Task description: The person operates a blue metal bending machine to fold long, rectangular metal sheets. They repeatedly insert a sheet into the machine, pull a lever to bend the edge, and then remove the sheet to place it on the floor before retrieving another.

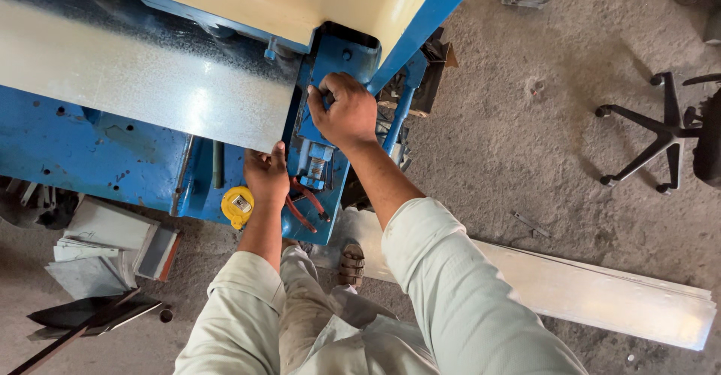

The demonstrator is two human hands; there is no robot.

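from the head camera i looked down on a blue machine (90,146) with a shiny metal sheet (143,75) lying across its bed. my left hand (266,176) rested at the sheet's near corner, fingers curled over the edge with the thumb up against it, pinching the corner lightly. my right hand (345,112) was closed in a fist around a lever (324,99) on the machine's blue end housing, just right of the sheet; the part it gripped was mostly hidden under the fingers.

the sheet looked thin and stiff, light for its size but likely to flex and wobble if lifted by one corner. its cut edges looked sharp and its face slick, so i judged it best held flat, by the edge with fingers wrapped under, not on the bare face. the lever looked like solid steel and would take a firm grip.

a yellow tape measure (237,206) sat just beside my left hand, and red pliers (304,204) lay near my wrist. on the floor (526,142), a long metal strip (601,296) lay to my right, metal offcuts (105,247) to my left, and a chair base (653,138) stood well apart.
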